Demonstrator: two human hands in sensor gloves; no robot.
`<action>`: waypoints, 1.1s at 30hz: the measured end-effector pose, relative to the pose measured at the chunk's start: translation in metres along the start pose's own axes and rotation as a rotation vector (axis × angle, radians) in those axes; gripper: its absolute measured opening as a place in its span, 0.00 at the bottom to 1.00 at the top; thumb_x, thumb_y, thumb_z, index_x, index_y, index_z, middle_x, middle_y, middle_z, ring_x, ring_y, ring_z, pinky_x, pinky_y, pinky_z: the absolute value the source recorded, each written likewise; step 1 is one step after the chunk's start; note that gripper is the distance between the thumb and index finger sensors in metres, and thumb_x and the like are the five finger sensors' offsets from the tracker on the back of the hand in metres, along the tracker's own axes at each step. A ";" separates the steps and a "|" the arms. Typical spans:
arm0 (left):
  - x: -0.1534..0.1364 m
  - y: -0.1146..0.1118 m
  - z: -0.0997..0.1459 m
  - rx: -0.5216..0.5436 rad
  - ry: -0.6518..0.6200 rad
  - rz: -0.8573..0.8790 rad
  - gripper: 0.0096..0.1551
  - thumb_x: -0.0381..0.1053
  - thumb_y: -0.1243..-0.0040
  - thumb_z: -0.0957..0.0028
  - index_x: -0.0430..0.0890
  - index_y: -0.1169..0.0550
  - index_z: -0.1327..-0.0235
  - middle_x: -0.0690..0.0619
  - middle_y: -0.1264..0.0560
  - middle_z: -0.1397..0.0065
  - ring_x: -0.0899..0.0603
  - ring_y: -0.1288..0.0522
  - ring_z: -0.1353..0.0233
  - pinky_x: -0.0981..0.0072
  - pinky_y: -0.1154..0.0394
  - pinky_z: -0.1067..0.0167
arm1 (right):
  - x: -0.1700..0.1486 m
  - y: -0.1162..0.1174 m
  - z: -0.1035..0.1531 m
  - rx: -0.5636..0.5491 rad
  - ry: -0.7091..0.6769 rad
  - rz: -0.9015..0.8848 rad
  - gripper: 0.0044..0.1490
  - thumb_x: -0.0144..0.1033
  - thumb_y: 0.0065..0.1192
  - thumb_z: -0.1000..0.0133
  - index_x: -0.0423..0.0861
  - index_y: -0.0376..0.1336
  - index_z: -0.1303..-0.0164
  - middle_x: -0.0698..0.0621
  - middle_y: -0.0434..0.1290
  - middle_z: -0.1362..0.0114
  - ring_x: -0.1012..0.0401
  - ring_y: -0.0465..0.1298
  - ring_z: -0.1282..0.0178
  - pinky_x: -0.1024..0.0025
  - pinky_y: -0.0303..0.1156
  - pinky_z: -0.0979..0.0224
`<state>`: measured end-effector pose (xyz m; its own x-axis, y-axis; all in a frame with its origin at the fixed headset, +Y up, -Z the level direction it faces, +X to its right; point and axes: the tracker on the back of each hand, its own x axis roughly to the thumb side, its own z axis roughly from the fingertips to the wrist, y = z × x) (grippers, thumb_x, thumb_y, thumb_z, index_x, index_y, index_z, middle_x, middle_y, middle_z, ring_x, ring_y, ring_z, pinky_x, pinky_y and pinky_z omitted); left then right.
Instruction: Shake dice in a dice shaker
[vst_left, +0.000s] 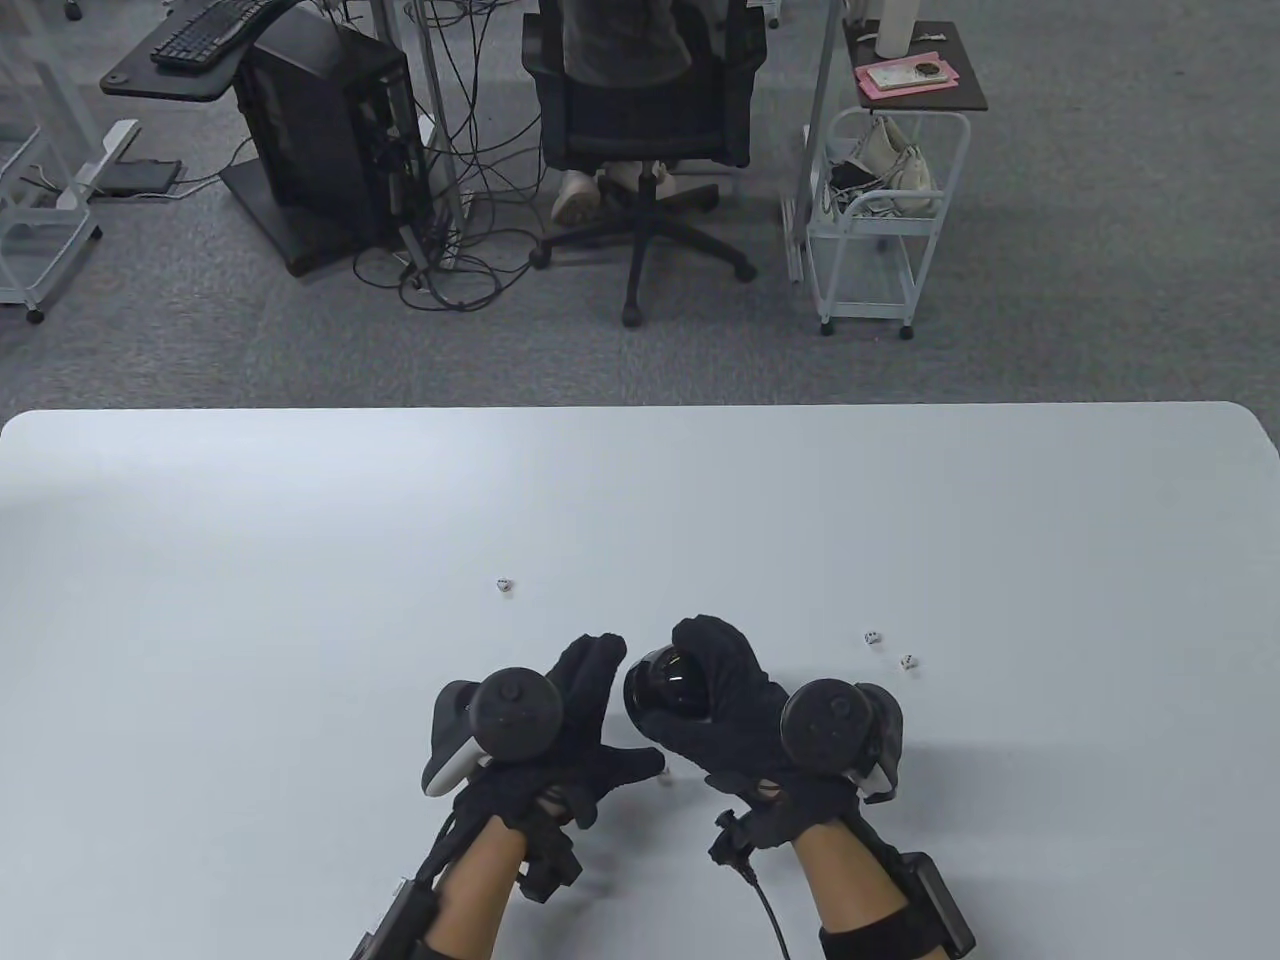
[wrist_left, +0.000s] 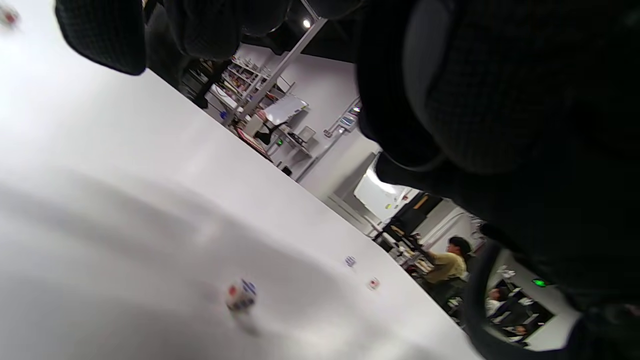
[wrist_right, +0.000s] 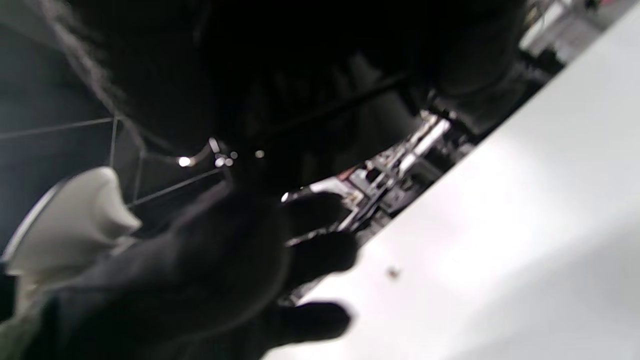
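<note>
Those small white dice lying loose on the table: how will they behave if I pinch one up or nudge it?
The small white dice on the smooth white table will likely feel light and rigid. A nudge would probably make one skid or tumble, since the tabletop looks slick. Being tiny beside the thick gloved fingers of the left hand, one may slip out of a pinch.

Grey carpet lies beyond the counter's far edge, with a black office chair, a computer tower and a white wire cart.
</note>
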<state>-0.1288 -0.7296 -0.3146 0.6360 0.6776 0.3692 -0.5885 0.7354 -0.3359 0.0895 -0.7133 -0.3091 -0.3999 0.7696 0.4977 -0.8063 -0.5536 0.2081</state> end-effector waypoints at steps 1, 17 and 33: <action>-0.001 -0.003 0.001 0.008 -0.001 0.004 0.68 0.71 0.28 0.54 0.51 0.59 0.19 0.35 0.54 0.16 0.28 0.44 0.19 0.26 0.34 0.33 | -0.002 0.004 0.001 -0.005 -0.002 0.012 0.53 0.53 0.74 0.43 0.55 0.43 0.18 0.33 0.51 0.18 0.32 0.67 0.25 0.34 0.69 0.30; -0.002 -0.013 0.006 0.139 -0.047 -0.168 0.66 0.76 0.27 0.58 0.47 0.49 0.21 0.39 0.42 0.18 0.32 0.34 0.22 0.31 0.28 0.35 | -0.002 0.013 0.006 0.020 0.011 0.085 0.54 0.57 0.74 0.44 0.55 0.45 0.18 0.34 0.53 0.19 0.34 0.71 0.28 0.37 0.72 0.32; -0.023 -0.007 0.010 0.160 0.059 -0.095 0.65 0.76 0.25 0.58 0.44 0.45 0.22 0.38 0.38 0.21 0.31 0.31 0.25 0.34 0.28 0.35 | -0.022 -0.057 0.026 -0.249 0.098 0.123 0.52 0.58 0.69 0.41 0.52 0.45 0.16 0.32 0.54 0.19 0.34 0.69 0.26 0.33 0.67 0.29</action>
<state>-0.1439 -0.7502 -0.3124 0.7176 0.6078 0.3400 -0.5933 0.7892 -0.1586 0.1554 -0.7072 -0.3094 -0.5315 0.7353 0.4206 -0.8265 -0.5588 -0.0676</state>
